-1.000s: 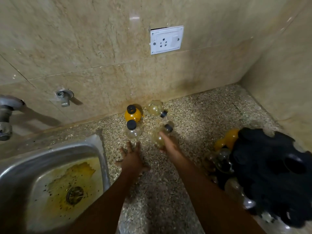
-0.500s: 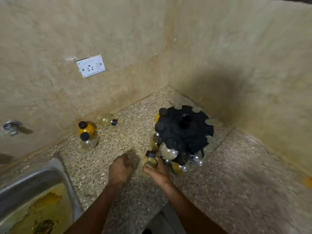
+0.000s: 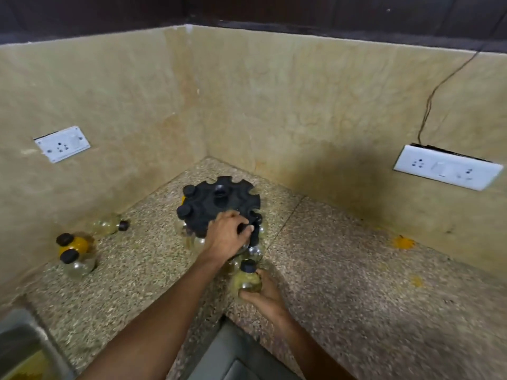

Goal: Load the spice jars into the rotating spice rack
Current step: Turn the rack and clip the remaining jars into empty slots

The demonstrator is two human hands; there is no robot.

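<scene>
1. Black plastic makes up the rotating spice rack (image 3: 219, 205), which stands in the corner of the speckled stone desk (image 3: 356, 270); its top disc is notched all round the edge, and a few black caps already sit in notches on its left side.
2. Left hand (image 3: 226, 237) lies on the near edge of the rack's top, fingers curled down over the rim — it seems to be gripping or turning the disc, though what exactly the fingertips pinch is hidden.
3. Right hand (image 3: 263, 293) is closed round the belly of a clear spice jar (image 3: 247, 279) with yellowish contents, held upright with its black cap pointing up and towards the rack.
4. Held jar sits just in front of and below the rack's near edge, so the rack lies straight ahead and slightly left of the right hand — the nearer hand for the insertion. Its long axis is close to vertical, which suits sliding the neck sideways into an open notch.
5. Three more jars wait well apart to the left: two upright ones (image 3: 74, 256) touching each other and a lying jar (image 3: 109, 226) near the wall.
</scene>
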